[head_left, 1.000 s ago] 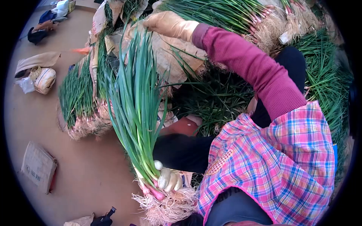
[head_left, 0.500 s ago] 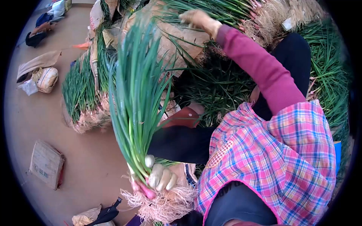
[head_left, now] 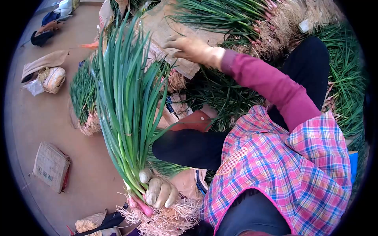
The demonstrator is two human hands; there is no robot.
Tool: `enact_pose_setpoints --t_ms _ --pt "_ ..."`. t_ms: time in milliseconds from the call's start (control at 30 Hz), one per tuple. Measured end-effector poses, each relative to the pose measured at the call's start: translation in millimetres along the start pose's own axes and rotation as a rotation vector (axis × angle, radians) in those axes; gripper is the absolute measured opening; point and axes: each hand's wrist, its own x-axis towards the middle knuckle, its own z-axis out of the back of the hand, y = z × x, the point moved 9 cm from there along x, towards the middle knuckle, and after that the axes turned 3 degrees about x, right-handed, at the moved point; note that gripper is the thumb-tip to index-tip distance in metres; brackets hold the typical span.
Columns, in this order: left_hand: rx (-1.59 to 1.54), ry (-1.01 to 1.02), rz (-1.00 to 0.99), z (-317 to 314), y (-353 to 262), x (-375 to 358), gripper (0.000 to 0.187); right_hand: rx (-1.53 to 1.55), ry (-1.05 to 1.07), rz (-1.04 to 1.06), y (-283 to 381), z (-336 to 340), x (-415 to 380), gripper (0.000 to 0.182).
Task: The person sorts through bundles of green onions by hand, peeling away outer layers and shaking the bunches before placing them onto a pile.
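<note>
My left hand (head_left: 159, 192), in a pale glove, is closed around the base of a large bunch of spring onions (head_left: 126, 110). The bunch stands tilted, its green leaves pointing up and away from me. Pink bulbs and a mass of pale roots (head_left: 169, 216) stick out below the fingers. My right hand (head_left: 191, 48), also gloved, reaches forward over brown sacking (head_left: 157, 23). Its fingers are apart and slightly bent, and nothing shows in them. Just beyond it lies a pile of spring onions (head_left: 224, 15) with roots toward the right.
Loose green leaves (head_left: 224, 92) cover the ground between my legs, and more spring onions (head_left: 342, 70) lie to my right. Another bundle (head_left: 84, 98) stands at the left. A flattened carton (head_left: 51, 167), a wrapped bundle (head_left: 53, 80) and dark cloth items lie on the floor (head_left: 94, 169).
My right hand has drawn back from the pile, moving left and nearer to me over the sacking. My left hand and its bunch have shifted slightly left and down.
</note>
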Motion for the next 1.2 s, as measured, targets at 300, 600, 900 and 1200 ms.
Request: enact_pose_setpoints --t_ms 300,600,900,1200 --pt "0.010 -0.030 -0.020 -7 1 -6 0.066 0.881 0.195 -0.639 -121 -34 11 0.018" --pt "0.016 -0.041 -0.008 -10 -1 -2 0.064 0.678 0.386 -0.395 31 -55 25 0.038" --pt "0.043 -0.050 -0.027 -16 1 -6 0.061 0.521 0.303 -0.362 -48 -82 28 0.029" --pt "0.044 -0.075 -0.061 -21 4 -15 0.059 0.482 0.252 -0.558 -80 -51 26 0.021"
